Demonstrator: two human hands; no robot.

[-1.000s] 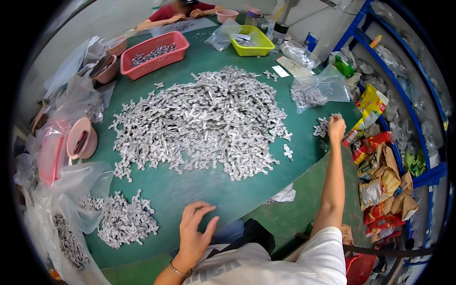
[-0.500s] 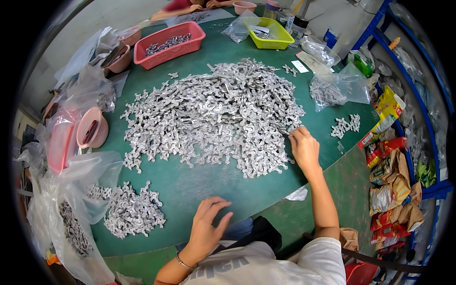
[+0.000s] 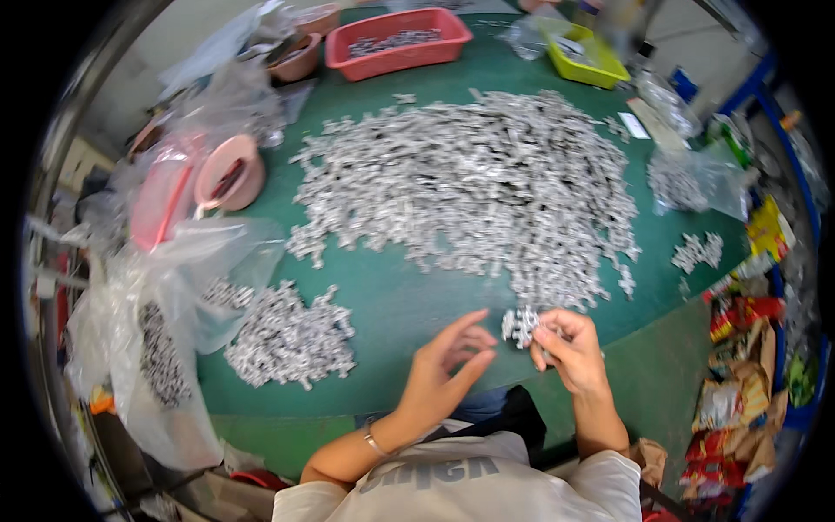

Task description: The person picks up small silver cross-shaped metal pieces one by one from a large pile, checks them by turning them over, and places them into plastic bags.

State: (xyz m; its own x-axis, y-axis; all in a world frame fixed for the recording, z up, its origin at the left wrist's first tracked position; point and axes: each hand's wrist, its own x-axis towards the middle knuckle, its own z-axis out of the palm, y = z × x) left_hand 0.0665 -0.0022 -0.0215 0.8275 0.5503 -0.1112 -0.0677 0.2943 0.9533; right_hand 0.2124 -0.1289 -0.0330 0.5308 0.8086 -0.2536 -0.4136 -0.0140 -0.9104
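While both your hands are over the near part of the green table (image 3: pixel 400 296), your left hand (image 3: pixel 448 361) is open, with its fingers loosely bent toward the right one. On its wrist you wear a thin bracelet (image 3: pixel 372 438). Your right hand (image 3: pixel 567 350) is closed at the fingertips and grips a small cluster of grey metal pieces (image 3: pixel 519 327) (how many they are, I cannot tell, because of the blur). This cluster is between your two hands, apart from the left fingers. To your left lies a small heap (image 3: pixel 291 339) of similar pieces, and just beside it a clear plastic bag (image 3: pixel 187 300). Farther from you, a large heap (image 3: pixel 470 183) of grey pieces spreads over the middle of the table. To its right, well apart, you have a little group (image 3: pixel 696 250) of pieces near the table's edge; to its left stands a pink bowl (image 3: pixel 250 187) with something dark inside. Beyond the large heap, a pink tray (image 3: pixel 396 63) holds more grey pieces, and a yellow-green tray (image 3: pixel 598 76) stands to its right.
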